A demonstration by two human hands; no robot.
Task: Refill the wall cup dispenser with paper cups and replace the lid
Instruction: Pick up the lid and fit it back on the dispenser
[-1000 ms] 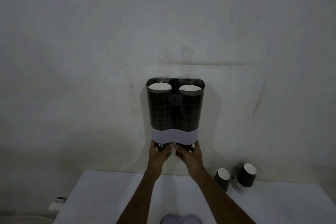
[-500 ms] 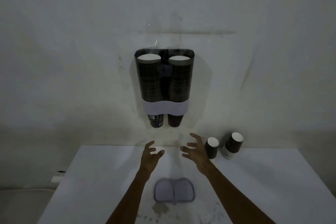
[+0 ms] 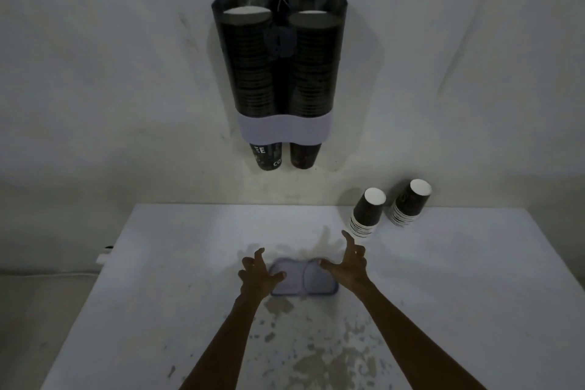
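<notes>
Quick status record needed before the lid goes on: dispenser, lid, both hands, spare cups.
dispenser: on the wall, both tubes filled with dark cups, top open
lid: flat on the table, below the dispenser
left hand: fingers spread, over the lid's left end, not gripping
right hand: fingers spread, over the lid's right end, not gripping
spare cups: two short upside-down stacks, right rear of the table

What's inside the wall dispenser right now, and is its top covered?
The wall dispenser holds two full stacks of black paper cups; one cup pokes out below each tube. The top is open; the lid lies on the table. The purple band hides the lower stacks.
</notes>
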